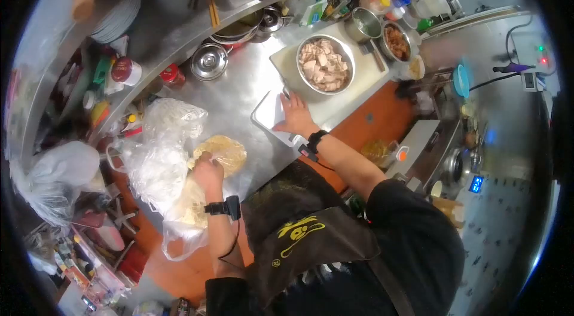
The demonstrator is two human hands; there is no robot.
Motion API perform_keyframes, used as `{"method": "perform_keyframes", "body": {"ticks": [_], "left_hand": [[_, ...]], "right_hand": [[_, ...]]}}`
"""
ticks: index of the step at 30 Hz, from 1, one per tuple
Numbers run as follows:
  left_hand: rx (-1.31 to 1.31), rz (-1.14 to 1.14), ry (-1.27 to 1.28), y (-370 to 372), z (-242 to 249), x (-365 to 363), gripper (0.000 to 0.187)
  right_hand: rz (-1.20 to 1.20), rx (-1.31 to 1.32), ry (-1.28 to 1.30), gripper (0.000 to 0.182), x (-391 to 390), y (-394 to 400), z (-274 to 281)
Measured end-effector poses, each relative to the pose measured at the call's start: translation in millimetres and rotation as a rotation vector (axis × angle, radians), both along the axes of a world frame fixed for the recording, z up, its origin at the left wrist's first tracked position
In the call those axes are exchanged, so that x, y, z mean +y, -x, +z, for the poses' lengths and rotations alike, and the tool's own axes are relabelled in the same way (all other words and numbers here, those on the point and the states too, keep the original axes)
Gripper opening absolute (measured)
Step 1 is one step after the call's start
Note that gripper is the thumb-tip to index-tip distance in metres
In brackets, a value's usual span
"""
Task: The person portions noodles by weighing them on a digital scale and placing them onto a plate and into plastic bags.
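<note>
My left hand is closed on a clear plastic bag at the counter's front edge. Pale yellow, crumbly contents show through the bag, and a rounded clump of them bulges beside my knuckles. My right hand lies with fingers spread on a flat white device like a kitchen scale. Just beyond it, a metal bowl full of pale meat chunks stands on a white cutting board.
White plastic bags crowd the left. A lidded steel pot stands at the back. On the right are a cleaver, a steel pot and a bowl of browned food. A shelf with stacked plates overhangs the counter.
</note>
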State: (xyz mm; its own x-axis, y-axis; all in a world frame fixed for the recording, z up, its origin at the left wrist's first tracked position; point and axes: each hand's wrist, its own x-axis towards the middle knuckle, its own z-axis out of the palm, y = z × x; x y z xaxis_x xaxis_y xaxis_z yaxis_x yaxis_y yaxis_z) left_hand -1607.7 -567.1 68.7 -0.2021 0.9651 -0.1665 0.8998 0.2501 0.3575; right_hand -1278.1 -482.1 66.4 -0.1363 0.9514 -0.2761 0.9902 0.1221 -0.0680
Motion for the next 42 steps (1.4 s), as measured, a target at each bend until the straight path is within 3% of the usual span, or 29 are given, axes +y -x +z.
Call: {"method": "perform_keyframes", "body": {"ticks": [3, 9, 11, 13, 14, 15, 16, 18, 19, 21, 22, 23, 27, 30, 42], "left_hand": [[0.061, 0.106, -0.043, -1, 10, 10, 0.015], [0.081, 0.284, -0.042, -13, 25, 23, 0.015], [0.043, 0.353, -0.056, -11, 2, 15, 0.018], [0.033, 0.141, -0.070, -12, -26, 4, 0.032], [0.037, 0.164, -0.073, -13, -19, 0, 0.032], [0.028, 0.144, -0.072, -17, -6, -3, 0.039], [0.022, 0.123, -0.072, -20, 6, -7, 0.045], [-0.079, 0.119, -0.239, -16, 24, -27, 0.052], [-0.131, 0.102, -0.316, -12, 27, -42, 0.050], [-0.253, 0.105, -0.309, -5, 46, -76, 0.041], [-0.383, 0.192, -0.224, -1, 54, -92, 0.033], [-0.416, 0.245, -0.302, 3, 53, -114, 0.029], [-0.450, 0.420, -0.214, 6, 75, -152, 0.025], [-0.497, 0.511, -0.136, 14, 79, -166, 0.022], [-0.466, 0.422, -0.183, 14, 65, -166, 0.024]], "right_hand": [[-0.140, 0.116, 0.110, 0.122, -7, 13, -2], [-0.286, 0.030, 0.225, 0.127, -26, 35, -2], [-0.245, 0.052, 0.066, 0.119, -17, 45, -1], [-0.110, 0.328, -0.216, 0.100, 23, 70, 10], [-0.069, 0.603, -0.230, 0.078, 52, 97, 35], [-0.025, 0.869, -0.186, 0.067, 84, 121, 25], [0.005, 0.964, -0.084, 0.054, 115, 149, 46], [-0.372, 1.502, 0.363, 0.035, 185, 203, 22], [-0.388, 1.637, 0.497, 0.026, 217, 216, 13], [0.481, 0.242, 0.034, 0.039, 265, 238, 41], [0.539, 0.208, -0.147, 0.038, 275, 244, 22], [0.499, 0.310, -0.176, 0.038, 284, 248, 12], [0.150, 0.765, -0.039, 0.037, 323, 227, -30], [-0.075, 0.926, 0.058, 0.036, 342, 212, -50], [-0.262, 1.076, 0.094, 0.033, 358, 191, -74]]}}
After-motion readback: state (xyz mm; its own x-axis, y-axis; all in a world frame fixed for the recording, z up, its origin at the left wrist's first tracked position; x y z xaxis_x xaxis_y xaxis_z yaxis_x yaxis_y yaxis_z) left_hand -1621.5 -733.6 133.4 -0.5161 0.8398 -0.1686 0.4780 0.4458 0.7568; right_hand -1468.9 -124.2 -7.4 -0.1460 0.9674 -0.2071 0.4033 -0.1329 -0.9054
